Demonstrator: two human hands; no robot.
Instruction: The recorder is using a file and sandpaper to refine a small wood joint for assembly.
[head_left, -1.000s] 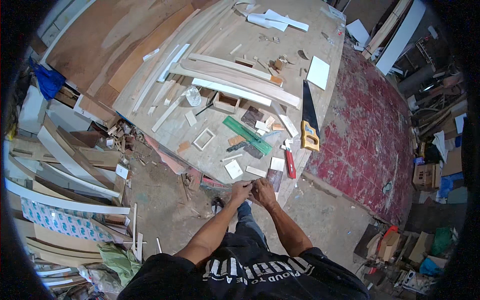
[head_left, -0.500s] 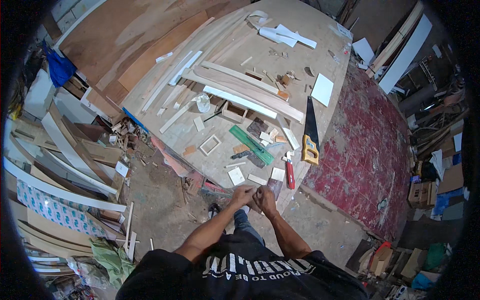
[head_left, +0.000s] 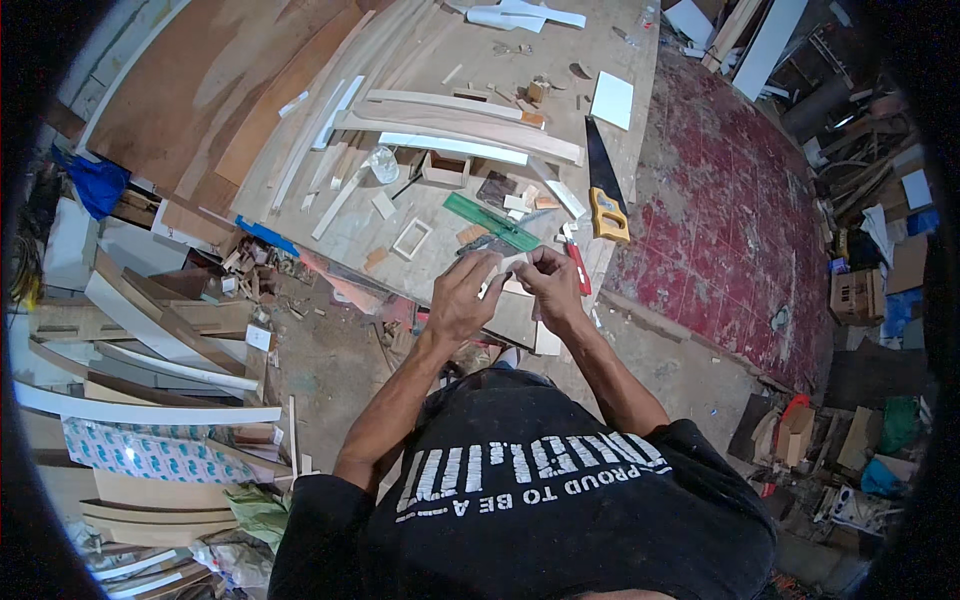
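Both bare hands meet over the near part of the worktop (head_left: 345, 185). The left hand (head_left: 464, 298) and the right hand (head_left: 552, 288) stand close together, fingers bent inward and fingertips facing. Something small and pale (head_left: 513, 262) shows between them, but I cannot tell whether either grip holds it or whether it lies on the wood below; how tightly each grip is closed is also unclear, as the backs of the hands hide most of the fingers.

A red-handled cutter (head_left: 576, 258) lies just beside the right hand, on its right. On the far side of the hands is a long green piece (head_left: 490, 221), lying at a slant, with small wood offcuts near its right end. To the left of it rests a little rectangular wooden frame (head_left: 401, 234). Farther off stands an open wooden box (head_left: 443, 179), and beyond it long pale boards (head_left: 470, 130) lie across the worktop. A handsaw (head_left: 602, 165) lies along the right side, its yellow handle toward the near end and its dark blade pointing far, with a white panel (head_left: 612, 100) beyond it
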